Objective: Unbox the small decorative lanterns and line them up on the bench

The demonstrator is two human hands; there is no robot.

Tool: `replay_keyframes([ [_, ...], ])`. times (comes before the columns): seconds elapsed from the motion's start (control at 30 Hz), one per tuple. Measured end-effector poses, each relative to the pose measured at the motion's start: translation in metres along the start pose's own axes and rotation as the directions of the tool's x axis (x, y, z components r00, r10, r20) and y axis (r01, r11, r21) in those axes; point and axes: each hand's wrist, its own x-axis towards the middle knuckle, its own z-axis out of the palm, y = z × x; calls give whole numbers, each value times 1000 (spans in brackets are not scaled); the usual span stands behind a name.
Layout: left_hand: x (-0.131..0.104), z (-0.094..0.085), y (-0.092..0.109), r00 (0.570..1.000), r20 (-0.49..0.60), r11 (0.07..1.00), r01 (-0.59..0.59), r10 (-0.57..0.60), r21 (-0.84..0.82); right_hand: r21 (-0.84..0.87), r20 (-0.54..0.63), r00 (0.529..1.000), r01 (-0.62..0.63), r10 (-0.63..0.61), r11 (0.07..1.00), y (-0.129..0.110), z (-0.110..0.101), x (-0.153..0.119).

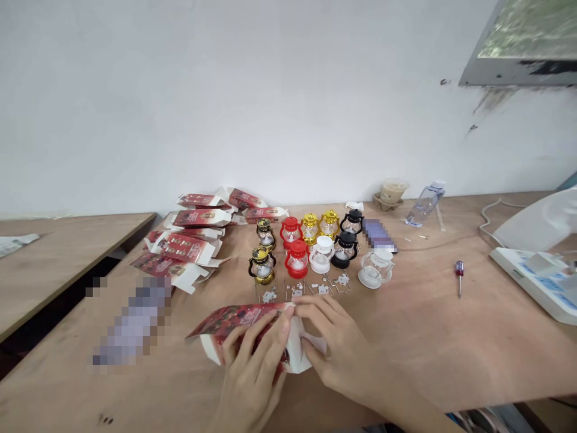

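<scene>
A red printed cardboard box [234, 319] with white inner flaps lies at the table's front, its left end open. My left hand [255, 367] grips the box's near side, fingers over the top. At the right end, my right hand [336, 343] pinches a white end flap [295, 346] between thumb and fingers. Just beyond the box are small metal wires and white cut pieces [323, 289]. Behind them stand several miniature lanterns: red [297, 260], white [321, 255], black [344, 250], gold [329, 225] and black-and-gold [262, 265].
Several red boxes [184, 248] are piled at the back left. A screwdriver [459, 276], a water bottle [425, 203], a drink cup [393, 191] and a white power strip [536, 282] are on the right. Two blurred-out patches [135, 325] lie on the wooden table [428, 349].
</scene>
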Motion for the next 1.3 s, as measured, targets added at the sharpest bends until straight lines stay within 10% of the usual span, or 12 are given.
replay_keyframes([
  [0.2,2,-7,-3,985,36,985,-172,171,16,-277,108,946,325,-307,904,12,2,2],
  [0.43,10,-18,-14,951,141,954,-289,276,79,-320,78,907,416,-413,851,16,0,-2],
  [0.8,10,-23,-23,916,184,921,-379,357,96,95,399,889,205,-226,974,17,-45,4],
  [1.3,0,-39,-27,895,145,906,-423,421,-15,541,235,967,-43,-101,840,23,-31,-18],
])
